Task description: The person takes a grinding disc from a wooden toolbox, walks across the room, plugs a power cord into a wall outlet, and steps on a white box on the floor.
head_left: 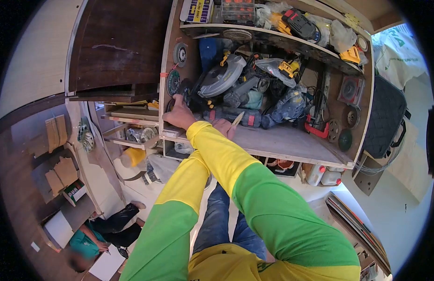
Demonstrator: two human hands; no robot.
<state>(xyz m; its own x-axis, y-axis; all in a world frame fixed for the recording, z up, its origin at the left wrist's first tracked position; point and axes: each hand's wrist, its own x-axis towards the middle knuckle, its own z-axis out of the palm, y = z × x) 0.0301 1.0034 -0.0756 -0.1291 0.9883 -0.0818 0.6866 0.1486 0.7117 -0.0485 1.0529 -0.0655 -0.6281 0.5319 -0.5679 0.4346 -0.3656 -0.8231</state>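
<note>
Crossed sleeves [278, 210], wooden shelf [292, 144], jumbled tools [224, 77]; pale floor [141, 194], seated person [83, 241]

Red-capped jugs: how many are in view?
2: one jug below the open cabinet, the other jug beside it on the picture's right. More may be hidden.

Part of the left hand [222, 125], at the front of the tool cabinet [301, 143], is hidden under the right sleeve [228, 152], and the dark thing [184, 87] by the right hand [179, 114], inside the cabinet's left end, is too dim to be named. The purple and yellow box [199, 11] at the cabinet's top is cut off by the view's edge. Low and left of the cabinet, another person's head [79, 260] is blurred.
</note>
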